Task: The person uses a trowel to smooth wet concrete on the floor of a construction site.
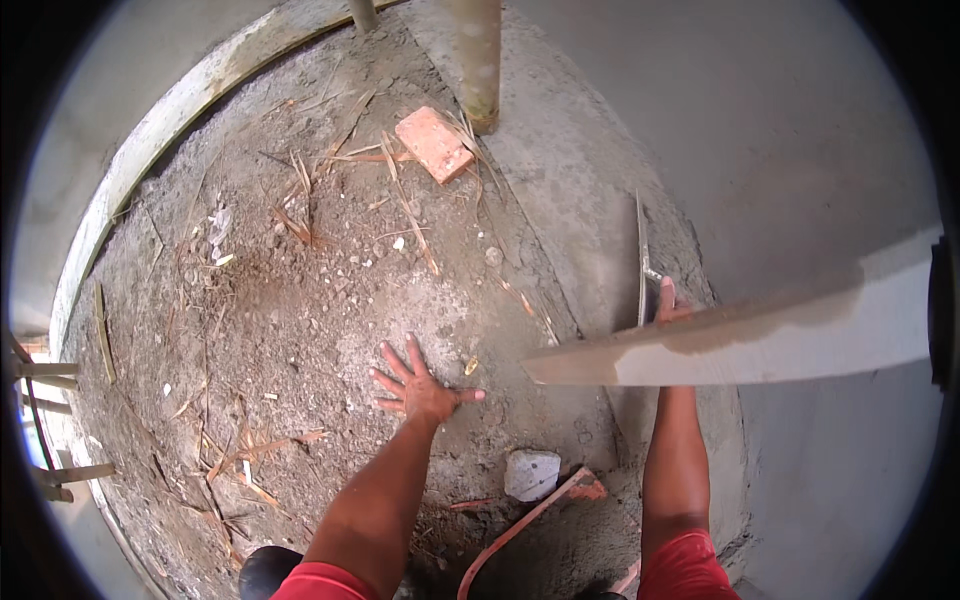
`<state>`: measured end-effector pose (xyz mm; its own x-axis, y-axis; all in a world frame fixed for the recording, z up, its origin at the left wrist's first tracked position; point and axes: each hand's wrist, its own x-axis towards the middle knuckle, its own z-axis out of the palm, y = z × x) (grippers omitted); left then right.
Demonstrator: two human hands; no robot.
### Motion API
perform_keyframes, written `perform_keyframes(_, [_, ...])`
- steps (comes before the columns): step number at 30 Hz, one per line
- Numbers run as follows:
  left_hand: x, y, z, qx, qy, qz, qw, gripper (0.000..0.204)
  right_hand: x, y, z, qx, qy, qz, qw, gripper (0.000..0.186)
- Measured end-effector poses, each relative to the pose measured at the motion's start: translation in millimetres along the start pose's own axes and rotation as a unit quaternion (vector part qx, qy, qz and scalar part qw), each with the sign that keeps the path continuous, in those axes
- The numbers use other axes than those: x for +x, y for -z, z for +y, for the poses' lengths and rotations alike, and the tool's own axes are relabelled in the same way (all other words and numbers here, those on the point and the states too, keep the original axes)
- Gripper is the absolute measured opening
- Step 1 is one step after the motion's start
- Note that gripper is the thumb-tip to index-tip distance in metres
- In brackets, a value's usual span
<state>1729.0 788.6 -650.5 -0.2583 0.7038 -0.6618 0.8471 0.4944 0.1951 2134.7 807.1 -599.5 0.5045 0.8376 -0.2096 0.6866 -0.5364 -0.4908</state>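
My left hand (pixel 426 396) is stretched out over the rough dirt floor (pixel 300 330), fingers spread and nothing in it. Whether the palm touches the ground I cannot tell. On the right, my right hand (pixel 669 302) is closed round the handle of a plastering trowel (pixel 642 255), thumb along the top. The trowel's thin metal blade shows nearly edge-on, over the smooth grey cement strip (pixel 580 215) along the wall base. A pale beam smeared with wet cement (pixel 750 335) crosses in front and hides most of that hand and its wrist.
An orange brick (pixel 434 144) lies near the foot of a round post (pixel 480 70). Close to me are a whitish block (pixel 531 474) and a bent reddish strip (pixel 520 525). A grey plastered wall (pixel 780 150) rises on the right. Dry leaf scraps litter the dirt; a curved low edge (pixel 150 160) borders the left.
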Motion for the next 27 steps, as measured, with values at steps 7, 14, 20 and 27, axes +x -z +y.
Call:
perform_keyframes(7, [3.7,1.2,3.9,-0.003,0.007,0.007,1.0,0.159,136.4,-61.7,-207.5,0.078,0.069,-0.027,0.994,0.069])
perform_keyframes(14, [1.0,-3.1,5.1,0.003,0.006,0.0,1.0,0.159,181.0,-48.6,-161.9,0.113,-0.074,0.16,0.978,0.062])
perform_keyframes(20, [5.4,-2.5,-4.0,-0.004,0.002,0.011,1.0,0.161,90.7,-71.2,-65.0,0.214,-0.187,0.168,0.944,0.063])
perform_keyframes(27, [-3.9,-10.4,14.0,0.006,-0.019,0.008,1.0,0.161,0.3,-96.6,97.2,0.448,0.0,0.266,0.853,0.055])
